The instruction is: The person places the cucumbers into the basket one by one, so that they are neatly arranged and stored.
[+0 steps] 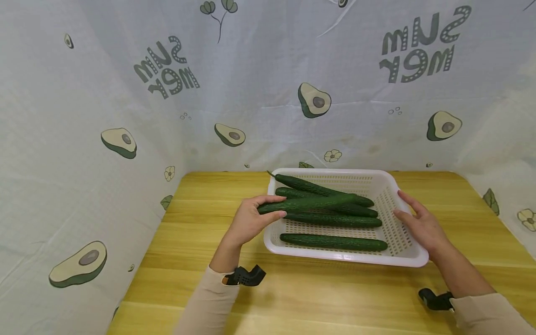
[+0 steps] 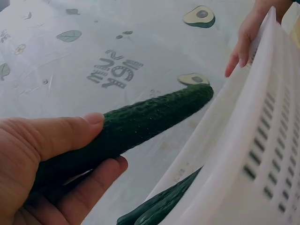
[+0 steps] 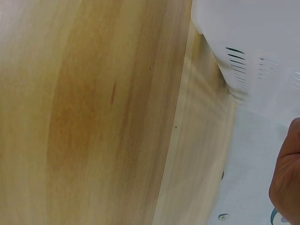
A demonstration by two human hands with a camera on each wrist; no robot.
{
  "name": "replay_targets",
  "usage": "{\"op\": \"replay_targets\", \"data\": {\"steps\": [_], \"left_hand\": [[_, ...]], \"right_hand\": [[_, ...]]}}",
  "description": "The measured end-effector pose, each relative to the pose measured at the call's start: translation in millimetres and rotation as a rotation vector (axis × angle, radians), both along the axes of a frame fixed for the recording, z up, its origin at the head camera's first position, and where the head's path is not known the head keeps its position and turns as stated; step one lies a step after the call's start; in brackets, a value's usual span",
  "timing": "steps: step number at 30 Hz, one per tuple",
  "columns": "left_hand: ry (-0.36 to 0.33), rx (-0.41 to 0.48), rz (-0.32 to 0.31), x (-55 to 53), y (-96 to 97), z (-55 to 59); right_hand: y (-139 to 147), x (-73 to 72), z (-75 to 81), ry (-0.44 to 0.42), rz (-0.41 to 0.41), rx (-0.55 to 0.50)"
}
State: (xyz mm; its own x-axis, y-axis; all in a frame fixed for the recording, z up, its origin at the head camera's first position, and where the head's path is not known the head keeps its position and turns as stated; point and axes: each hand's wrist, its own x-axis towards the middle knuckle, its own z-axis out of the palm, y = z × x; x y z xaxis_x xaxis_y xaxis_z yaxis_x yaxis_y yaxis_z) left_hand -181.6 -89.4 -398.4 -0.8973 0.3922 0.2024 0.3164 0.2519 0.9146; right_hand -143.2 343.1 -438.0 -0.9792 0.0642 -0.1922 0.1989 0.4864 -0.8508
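A white plastic basket [image 1: 310, 255] with slotted walls holds several dark green cucumbers [image 1: 332, 242]. My left hand [image 1: 255, 214] pinches one cucumber [image 1: 311, 203] near its left end, between thumb and fingers. That cucumber lies across the view above the others, its far end over the basket; in the left wrist view the held cucumber [image 2: 157, 115] points away from the palm. At the basket's right side, my right hand [image 1: 423, 228] grips the rim with the thumb over the edge. Only part of the right hand [image 3: 287, 176] shows in the right wrist view, beside the basket wall [image 3: 262, 37].
The basket is over a yellow wood-grain table [image 1: 201, 242]. A pale cloth [image 1: 268, 93] printed with avocados, leaves and lettering hangs behind the table and along its sides. A dark wrist device [image 1: 244, 276] is worn on the left wrist, another device [image 1: 435, 300] on the right.
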Motion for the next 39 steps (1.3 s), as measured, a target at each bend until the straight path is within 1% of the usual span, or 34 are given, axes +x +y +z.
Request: {"op": "replay_targets", "data": {"steps": [6,11,16,21,25,30,36,39], "left_hand": [[-0.006,-0.097,-0.08,3.9,25.5,0.7],[0.0,-0.145,-0.119,5.7,45.4,0.1],[-0.02,-0.176,-0.149,8.8,63.6,2.2],[-0.041,-0.189,-0.155,10.1,77.6,1.3],[-0.043,-0.245,-0.159,10.6,85.1,-0.9],[-0.033,-0.327,-0.144,12.4,90.4,-3.2],[0.038,-0.425,-0.138,10.9,92.9,-3.5],[0.063,-0.458,-0.111,9.0,93.2,-3.7]], "right_hand": [[-0.9,1.0,-0.1,0.012,0.003,-0.02],[-0.3,1.0,0.8,-0.002,0.004,-0.009],[0.2,1.0,1.3,0.002,0.007,-0.016],[0.6,1.0,1.3,0.001,0.01,-0.011],[-0.2,1.2,1.3,0.002,0.006,-0.012],[-1.6,1.1,0.7,0.01,0.005,-0.02],[0.7,-0.2,-0.8,0.028,0.003,-0.034],[1.6,-0.2,-2.1,0.021,0.006,-0.03]]}}
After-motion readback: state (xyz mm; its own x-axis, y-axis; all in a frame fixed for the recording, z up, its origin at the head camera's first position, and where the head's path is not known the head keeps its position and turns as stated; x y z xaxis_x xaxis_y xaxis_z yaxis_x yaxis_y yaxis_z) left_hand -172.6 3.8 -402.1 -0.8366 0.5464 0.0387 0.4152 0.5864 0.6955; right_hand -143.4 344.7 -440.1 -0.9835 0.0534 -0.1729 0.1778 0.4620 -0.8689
